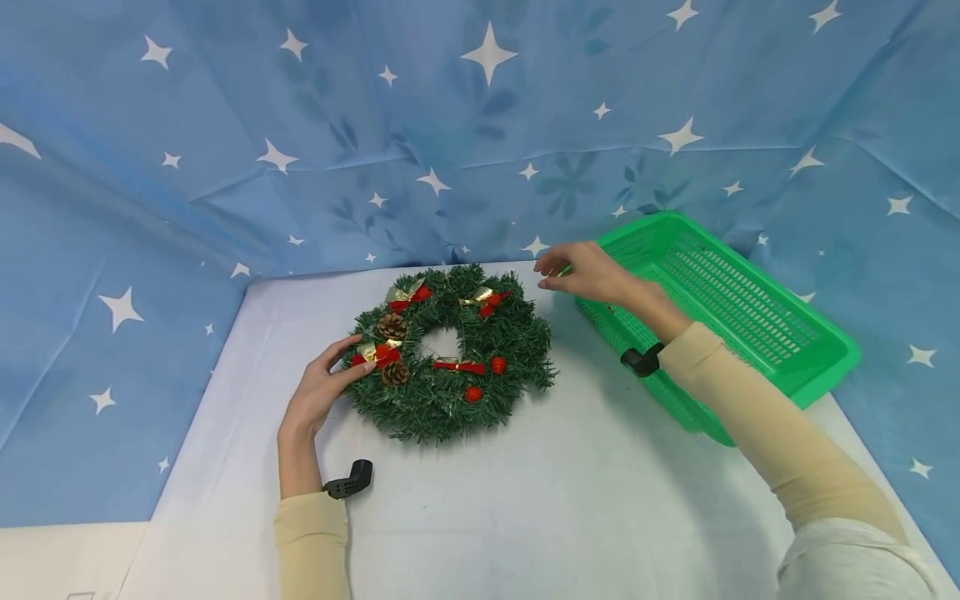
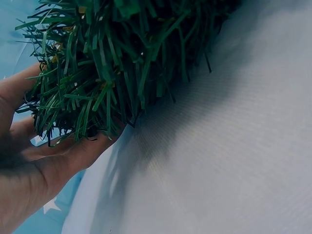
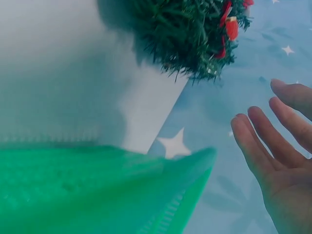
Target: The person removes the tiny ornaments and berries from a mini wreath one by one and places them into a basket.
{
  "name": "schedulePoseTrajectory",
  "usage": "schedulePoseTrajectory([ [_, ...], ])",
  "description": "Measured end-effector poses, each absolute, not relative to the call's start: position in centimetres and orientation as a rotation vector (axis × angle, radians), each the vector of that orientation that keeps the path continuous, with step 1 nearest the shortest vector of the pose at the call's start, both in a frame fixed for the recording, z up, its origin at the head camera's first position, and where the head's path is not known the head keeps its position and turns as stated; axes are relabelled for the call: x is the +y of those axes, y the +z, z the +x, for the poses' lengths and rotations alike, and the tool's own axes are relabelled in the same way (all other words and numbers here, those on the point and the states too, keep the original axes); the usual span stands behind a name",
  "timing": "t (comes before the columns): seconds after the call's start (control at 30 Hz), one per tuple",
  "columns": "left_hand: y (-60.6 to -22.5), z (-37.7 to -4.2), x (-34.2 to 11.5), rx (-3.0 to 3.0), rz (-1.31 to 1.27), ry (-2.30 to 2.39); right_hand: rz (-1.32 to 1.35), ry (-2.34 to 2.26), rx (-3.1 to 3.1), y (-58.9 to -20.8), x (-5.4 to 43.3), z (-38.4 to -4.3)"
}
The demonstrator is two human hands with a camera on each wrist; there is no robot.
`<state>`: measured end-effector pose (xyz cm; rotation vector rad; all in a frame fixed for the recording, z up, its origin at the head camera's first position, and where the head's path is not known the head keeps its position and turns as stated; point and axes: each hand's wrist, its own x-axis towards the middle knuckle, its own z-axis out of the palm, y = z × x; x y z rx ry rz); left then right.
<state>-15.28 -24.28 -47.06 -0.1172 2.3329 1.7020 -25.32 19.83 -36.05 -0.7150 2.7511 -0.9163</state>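
Note:
A green artificial wreath (image 1: 517,333) lies on the white table, dressed with red-and-gold bows (image 1: 459,367), brown pinecones (image 1: 392,326) and small red balls (image 1: 474,394). At its left edge my left hand (image 1: 318,392) grips the branches beside a bow. The left wrist view shows this hand's fingers (image 2: 80,153) against the green needles, some fingertips hidden in or behind them. My right hand (image 1: 588,271) is raised between the wreath and a green plastic basket (image 1: 832,358), near the basket's left rim. In the right wrist view its fingers (image 3: 273,141) are loosely bent and hold nothing.
The perforated basket stands on the right side of the table, partly behind my right forearm. Blue cloth with white stars (image 1: 489,54) hangs behind and at both sides. Black cameras (image 1: 352,479) sit on both wrists.

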Motion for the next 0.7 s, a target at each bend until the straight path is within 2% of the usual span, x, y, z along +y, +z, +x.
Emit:
schedulePoseTrajectory([
  [0.7,-46.8,-15.5,-24.3,2.349,-0.106,1.696,-0.879,-0.978,2.602,-36.4,12.9,-26.1],
])
